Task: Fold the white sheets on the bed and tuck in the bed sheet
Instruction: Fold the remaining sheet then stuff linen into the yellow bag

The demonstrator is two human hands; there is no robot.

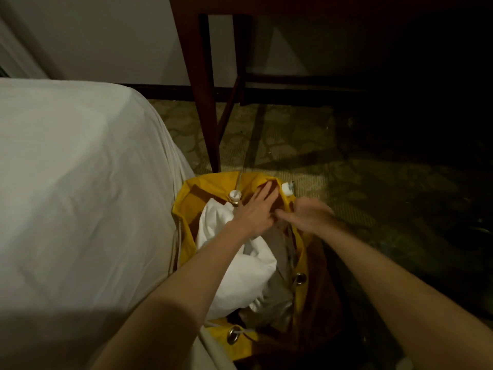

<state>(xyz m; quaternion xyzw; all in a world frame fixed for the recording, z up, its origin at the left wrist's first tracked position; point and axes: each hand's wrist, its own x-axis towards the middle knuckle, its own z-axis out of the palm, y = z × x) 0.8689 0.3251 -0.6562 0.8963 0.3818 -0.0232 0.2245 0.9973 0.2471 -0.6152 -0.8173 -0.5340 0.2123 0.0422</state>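
Observation:
A bed covered by a white bed sheet [66,182] fills the left half of the view. Beside it on the floor stands a yellow laundry bag [184,209] with metal eyelets and a white drawstring. White linen [253,265] is bunched inside the bag. My left hand [254,213] reaches into the bag's mouth with its fingers straight, resting against the dark inner side. My right hand [306,216] is at the bag's far rim, blurred, with fingers bent toward the left hand; whether it holds the rim is unclear.
A dark wooden table [205,102] stands just beyond the bag, its legs on patterned carpet [306,156]. A white wall with a dark skirting runs behind. The right side of the room is very dark.

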